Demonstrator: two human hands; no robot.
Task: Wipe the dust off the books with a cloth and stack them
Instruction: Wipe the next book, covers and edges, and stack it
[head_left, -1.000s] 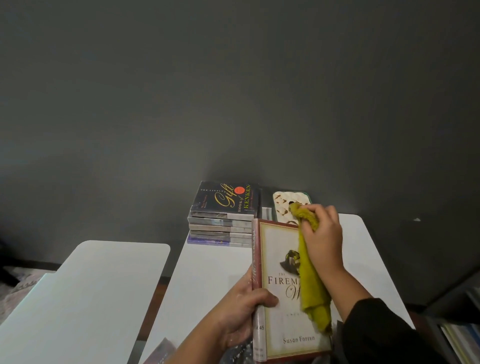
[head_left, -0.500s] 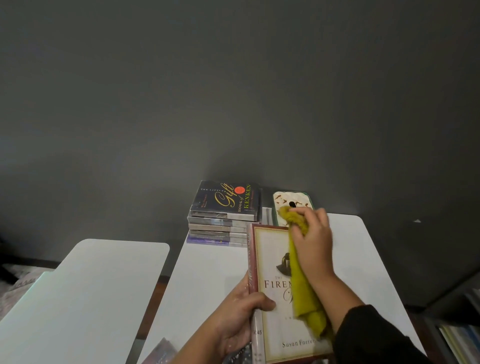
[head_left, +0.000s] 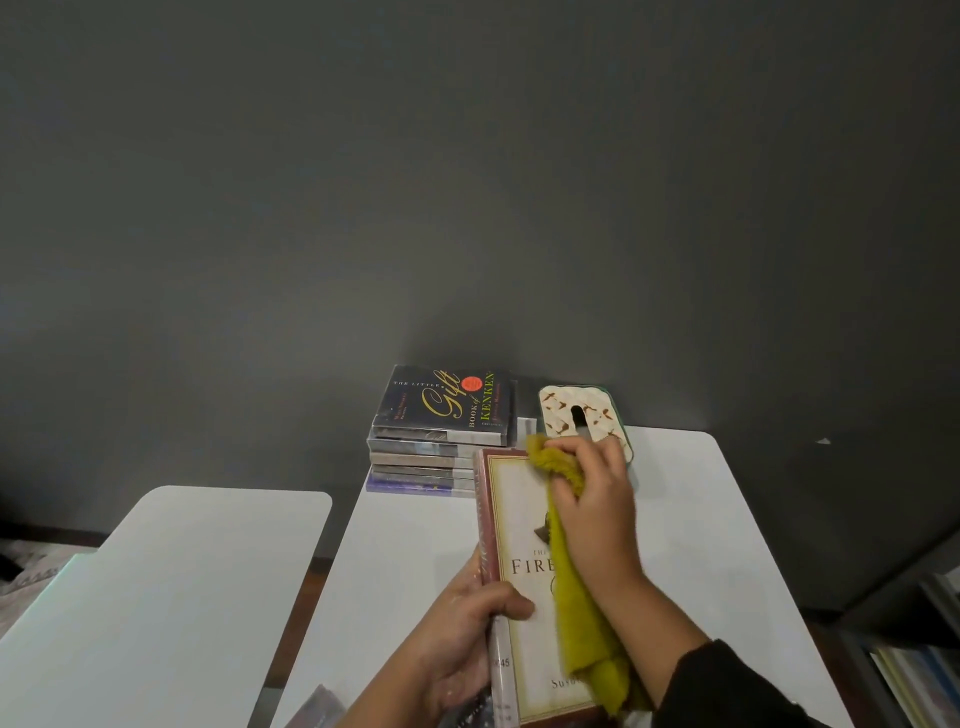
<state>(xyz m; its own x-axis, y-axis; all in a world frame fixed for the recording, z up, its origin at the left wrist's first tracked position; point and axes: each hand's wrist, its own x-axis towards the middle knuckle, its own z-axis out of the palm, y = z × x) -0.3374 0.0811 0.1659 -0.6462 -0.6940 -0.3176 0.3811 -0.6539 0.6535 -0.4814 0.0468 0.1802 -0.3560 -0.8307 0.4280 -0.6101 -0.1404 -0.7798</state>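
Lower centre of frame: left hand (head_left: 457, 639) grips a cream-covered book (head_left: 524, 613) by its spine edge, thumb curled over the front cover, the other fingers behind the book and out of sight. Cover reads "FIRE…", rest hidden; dark red border, a white label low on the spine. Right hand (head_left: 597, 499) lies on the upper part of the cover, fingers curled round a bunched yellow-green cloth (head_left: 582, 613) and pressing it to the book's top right corner; the loose end of the cloth trails down the cover to the lower edge of the frame. Dark sleeve (head_left: 727, 686) on the right arm. Book is held over a white table (head_left: 405, 561). At the table's far edge, centre of frame, a stack of books (head_left: 431, 457) lies flat against the dark grey wall (head_left: 467, 182), top one a dark cover with gold "Gift" lettering (head_left: 444, 400). Just right of the stack, a patterned tissue box (head_left: 576, 413), partly behind the right hand. Second white table (head_left: 156, 582) at lower left, apart from the first. Bookshelf edge (head_left: 919, 654) at lower right.
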